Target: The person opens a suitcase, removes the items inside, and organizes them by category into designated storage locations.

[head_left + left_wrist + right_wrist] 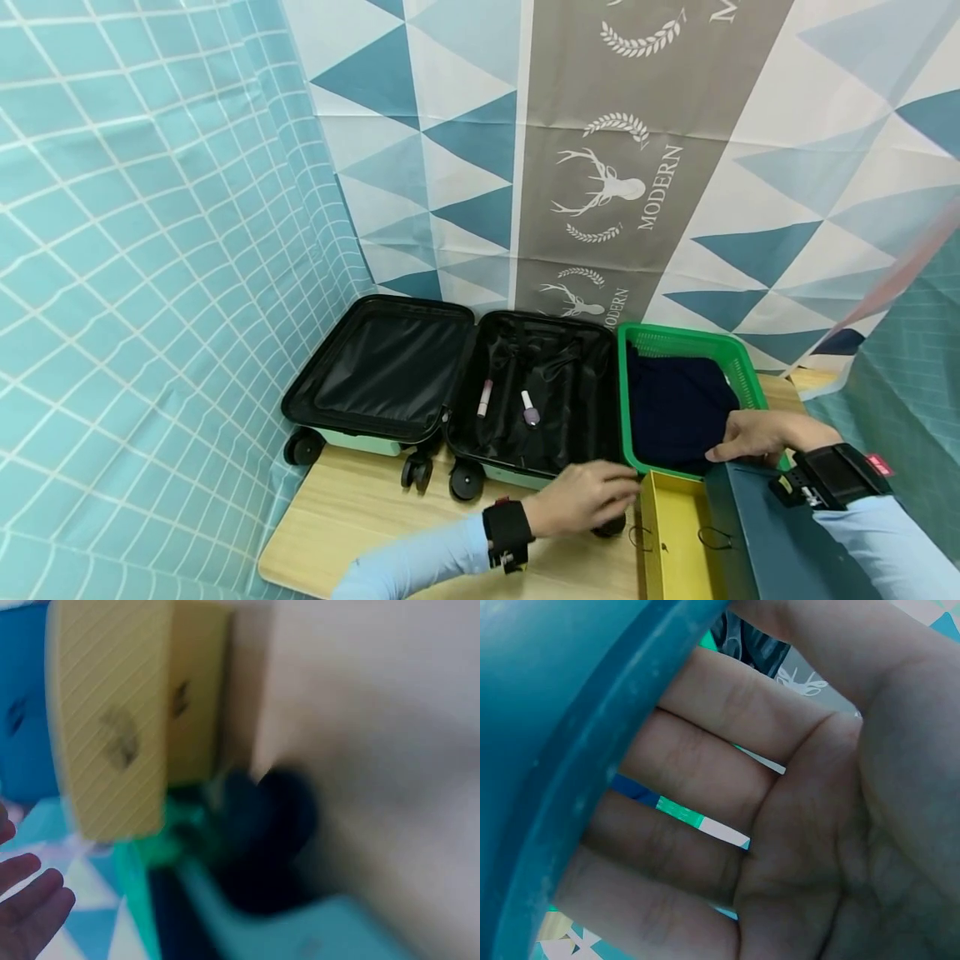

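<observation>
A hinged storage box stands at the lower right of the head view, with a yellow tray part point(678, 537) and a raised blue lid point(802, 542). My right hand point(765, 433) holds the lid at its far end; in the right wrist view its fingers point(690, 765) pass behind the blue edge point(577, 750), which hides their tips. Just left of the yellow part, my left hand point(585, 498) hovers over the front of the suitcase, fingers loosely extended and holding nothing. The left wrist view, blurred, has those fingers point(34, 900) near the yellow wall point(112, 712).
An open suitcase point(390, 375) lies across the table point(360, 517); a lip gloss tube point(485, 400) and a nail polish bottle point(530, 410) rest in its right half. Beside it, a green basket point(742, 367) contains dark navy cloth point(678, 408). Patterned sheets hang behind and left.
</observation>
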Motion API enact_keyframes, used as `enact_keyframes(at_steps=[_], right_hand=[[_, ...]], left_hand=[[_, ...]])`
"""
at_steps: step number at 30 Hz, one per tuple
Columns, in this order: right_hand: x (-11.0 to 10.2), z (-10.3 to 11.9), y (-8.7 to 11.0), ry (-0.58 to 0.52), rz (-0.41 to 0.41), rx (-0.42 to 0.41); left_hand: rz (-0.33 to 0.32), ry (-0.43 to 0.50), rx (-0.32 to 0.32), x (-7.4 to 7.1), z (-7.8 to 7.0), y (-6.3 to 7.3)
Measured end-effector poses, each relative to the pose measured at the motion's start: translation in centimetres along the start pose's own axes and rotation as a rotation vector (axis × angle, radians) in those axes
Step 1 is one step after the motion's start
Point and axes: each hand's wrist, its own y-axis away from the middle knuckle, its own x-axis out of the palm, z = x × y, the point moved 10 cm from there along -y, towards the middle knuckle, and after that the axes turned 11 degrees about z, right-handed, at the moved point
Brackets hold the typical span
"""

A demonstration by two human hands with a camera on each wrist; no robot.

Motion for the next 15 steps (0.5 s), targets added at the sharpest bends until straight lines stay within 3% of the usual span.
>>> enact_keyframes(at_steps=[3, 7, 11, 15], right_hand=[[0.0, -0.1, 0.0, 0.004, -0.012, 0.007], [0.0, -0.2, -0.1, 0.019, -0.024, 0.01], [-0.1, -0.1, -0.1, 0.034, -0.031, 0.002], [-0.2, 0.2, -0.1, 0.048, -0.034, -0.005]], left_hand=[[-0.03, -0.061, -0.071, -2.2, 2.9, -0.8], [0.032, -0.189, -0.186, -2.8, 7.7, -1.4], [0.141, -0.262, -0.298, -1.6, 12.7, -1.8], [0.296, -0.331, -0.383, 1.0, 17.1, -1.4]])
